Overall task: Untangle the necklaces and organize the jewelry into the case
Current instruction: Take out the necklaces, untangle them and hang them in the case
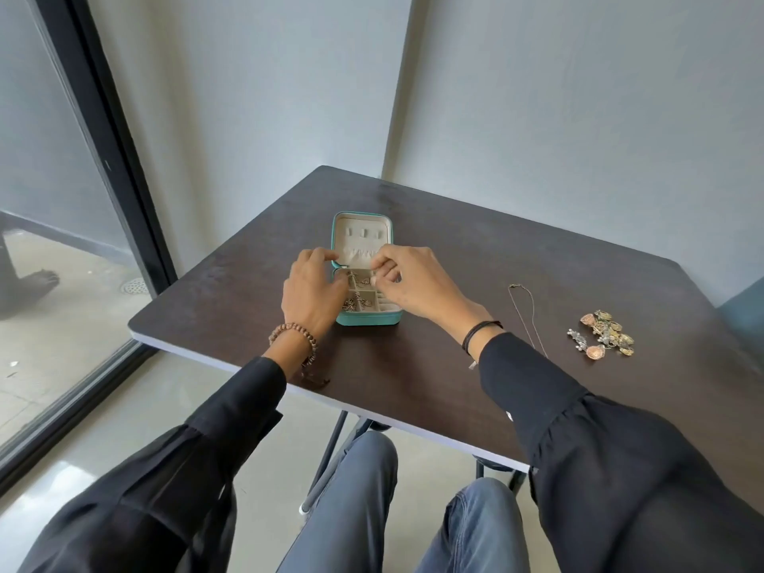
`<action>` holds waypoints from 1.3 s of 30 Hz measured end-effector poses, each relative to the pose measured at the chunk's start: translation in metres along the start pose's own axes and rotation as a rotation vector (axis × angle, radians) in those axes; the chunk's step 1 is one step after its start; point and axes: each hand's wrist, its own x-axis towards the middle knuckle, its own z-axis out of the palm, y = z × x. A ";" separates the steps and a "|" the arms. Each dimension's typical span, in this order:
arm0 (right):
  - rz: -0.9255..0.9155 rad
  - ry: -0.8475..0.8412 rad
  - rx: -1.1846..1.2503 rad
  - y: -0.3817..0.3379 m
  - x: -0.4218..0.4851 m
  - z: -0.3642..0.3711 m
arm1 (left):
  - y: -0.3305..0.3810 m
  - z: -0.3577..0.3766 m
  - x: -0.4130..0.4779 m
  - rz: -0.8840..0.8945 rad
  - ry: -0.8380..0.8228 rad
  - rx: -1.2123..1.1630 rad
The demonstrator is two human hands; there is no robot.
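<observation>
l grip (314, 289), r grip (409, 279) at open teal case (368, 320), necklace (527, 312), earrings (605, 332) to rt

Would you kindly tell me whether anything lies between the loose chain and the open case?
Only the right hand and its wrist, which sit between the chain and the case. No other object lies on that stretch of table.

Setting: sparse indoor room, type unclear. Evidence: plain pale walls (578, 117) meeting in a corner, dark worktop (454, 386) near that corner, black-framed glass panel (49, 159) at left, glossy grey floor (124, 428), drain grate (134, 286) beyond glass
</observation>
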 end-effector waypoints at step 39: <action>0.245 0.133 0.596 -0.028 0.008 -0.032 | 0.010 -0.015 0.000 -0.029 0.022 -0.373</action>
